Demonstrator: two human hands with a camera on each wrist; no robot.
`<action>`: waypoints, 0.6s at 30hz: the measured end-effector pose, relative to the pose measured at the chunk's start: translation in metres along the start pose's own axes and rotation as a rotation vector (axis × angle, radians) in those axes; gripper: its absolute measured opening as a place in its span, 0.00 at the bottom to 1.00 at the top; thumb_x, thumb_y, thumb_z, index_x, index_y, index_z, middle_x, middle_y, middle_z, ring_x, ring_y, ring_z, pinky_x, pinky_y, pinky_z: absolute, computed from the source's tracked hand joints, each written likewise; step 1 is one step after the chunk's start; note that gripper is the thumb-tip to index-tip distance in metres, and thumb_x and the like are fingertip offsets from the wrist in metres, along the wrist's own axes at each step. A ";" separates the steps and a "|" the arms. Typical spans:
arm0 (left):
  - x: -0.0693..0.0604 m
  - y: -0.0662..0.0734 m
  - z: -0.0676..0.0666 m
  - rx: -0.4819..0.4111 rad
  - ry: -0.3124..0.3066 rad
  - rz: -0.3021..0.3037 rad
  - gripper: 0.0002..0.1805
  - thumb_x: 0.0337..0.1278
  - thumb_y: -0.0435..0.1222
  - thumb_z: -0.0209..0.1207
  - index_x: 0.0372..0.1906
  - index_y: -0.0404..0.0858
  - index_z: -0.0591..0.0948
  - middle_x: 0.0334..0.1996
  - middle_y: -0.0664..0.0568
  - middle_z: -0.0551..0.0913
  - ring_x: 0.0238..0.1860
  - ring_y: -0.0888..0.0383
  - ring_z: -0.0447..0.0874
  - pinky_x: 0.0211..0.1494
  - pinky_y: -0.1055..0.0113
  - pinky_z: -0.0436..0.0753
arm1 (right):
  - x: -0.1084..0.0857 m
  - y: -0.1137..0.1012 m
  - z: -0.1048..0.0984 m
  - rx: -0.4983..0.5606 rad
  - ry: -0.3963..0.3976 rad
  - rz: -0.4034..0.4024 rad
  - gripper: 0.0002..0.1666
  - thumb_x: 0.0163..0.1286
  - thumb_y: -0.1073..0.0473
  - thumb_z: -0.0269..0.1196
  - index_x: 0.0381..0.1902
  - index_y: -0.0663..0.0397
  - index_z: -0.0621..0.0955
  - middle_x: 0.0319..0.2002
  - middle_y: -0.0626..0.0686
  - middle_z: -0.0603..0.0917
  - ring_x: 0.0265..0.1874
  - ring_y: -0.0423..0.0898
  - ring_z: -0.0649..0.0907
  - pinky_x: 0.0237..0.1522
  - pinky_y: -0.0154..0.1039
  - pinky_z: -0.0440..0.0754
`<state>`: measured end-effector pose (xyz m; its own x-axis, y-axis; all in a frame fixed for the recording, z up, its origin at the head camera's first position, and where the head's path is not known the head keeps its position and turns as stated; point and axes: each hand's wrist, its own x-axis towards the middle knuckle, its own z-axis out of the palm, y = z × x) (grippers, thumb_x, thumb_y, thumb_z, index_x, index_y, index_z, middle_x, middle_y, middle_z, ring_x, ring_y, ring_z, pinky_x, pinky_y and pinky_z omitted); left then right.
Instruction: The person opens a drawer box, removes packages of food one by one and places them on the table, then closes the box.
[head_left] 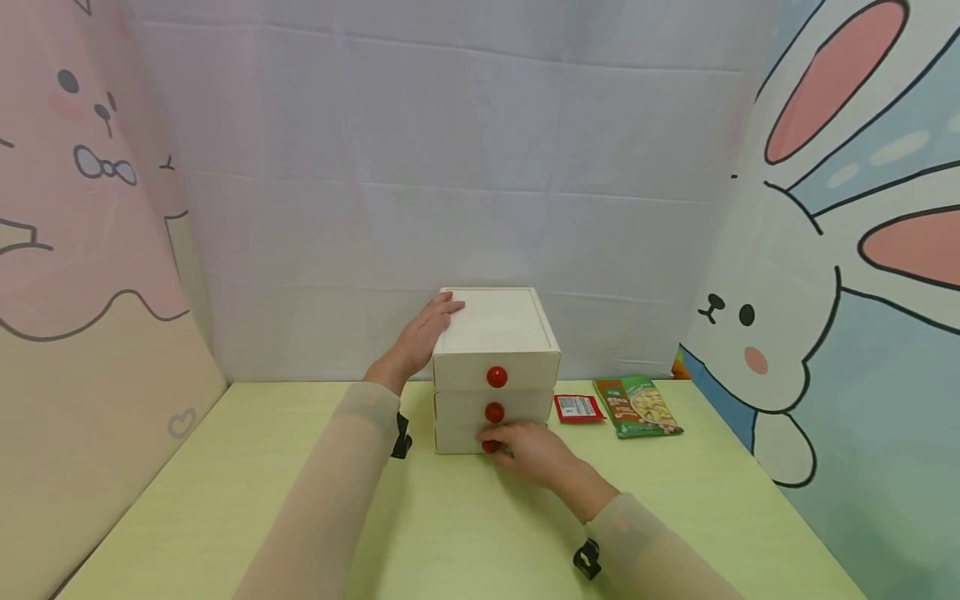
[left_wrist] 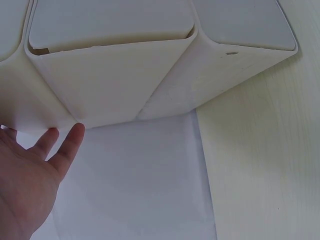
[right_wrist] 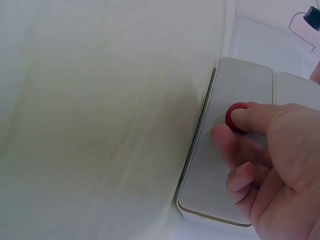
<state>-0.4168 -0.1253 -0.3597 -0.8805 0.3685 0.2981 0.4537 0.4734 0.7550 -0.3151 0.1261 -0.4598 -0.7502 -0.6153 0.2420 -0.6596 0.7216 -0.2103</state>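
Observation:
A white three-drawer box (head_left: 495,321) stands on the table, each drawer front bearing a round red knob. My left hand (head_left: 420,337) rests against the box's upper left edge, its fingers fairly straight. In the left wrist view the fingertips (left_wrist: 75,134) touch the cabinet's pale side. My right hand (head_left: 534,454) is at the lowest drawer, pinching its red knob (right_wrist: 233,116) with the thumb on it; the fingers partly cover the knob. That drawer front (right_wrist: 220,175) sits in line with the others in the head view.
Right of the box lie a small red packet (head_left: 578,408) with a white label and a green and brown snack bag (head_left: 638,407). A white curtain (head_left: 450,167) hangs behind the pale green table (head_left: 450,533). Cartoon-printed panels flank both sides.

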 end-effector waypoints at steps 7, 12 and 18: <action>0.000 0.000 0.000 0.002 0.002 -0.009 0.32 0.91 0.46 0.31 0.87 0.42 0.65 0.93 0.51 0.45 0.93 0.46 0.36 0.92 0.37 0.46 | 0.001 -0.002 0.002 -0.029 0.041 -0.035 0.15 0.74 0.64 0.73 0.56 0.52 0.91 0.47 0.50 0.95 0.46 0.48 0.92 0.52 0.44 0.91; 0.000 0.000 0.000 -0.005 -0.003 -0.011 0.32 0.91 0.47 0.31 0.87 0.43 0.65 0.93 0.52 0.45 0.93 0.46 0.35 0.92 0.37 0.45 | -0.001 -0.004 0.002 -0.054 0.063 -0.032 0.14 0.74 0.63 0.73 0.55 0.51 0.91 0.46 0.50 0.94 0.46 0.49 0.92 0.51 0.45 0.91; 0.000 -0.001 -0.001 -0.002 -0.004 -0.015 0.32 0.91 0.48 0.31 0.87 0.44 0.66 0.93 0.54 0.45 0.93 0.48 0.36 0.92 0.37 0.45 | -0.001 -0.008 0.003 -0.052 0.067 -0.009 0.13 0.75 0.63 0.72 0.55 0.50 0.90 0.44 0.51 0.94 0.44 0.49 0.92 0.50 0.46 0.91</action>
<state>-0.4173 -0.1262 -0.3600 -0.8868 0.3647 0.2838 0.4397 0.4773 0.7608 -0.3098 0.1201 -0.4612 -0.7381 -0.6008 0.3069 -0.6621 0.7324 -0.1588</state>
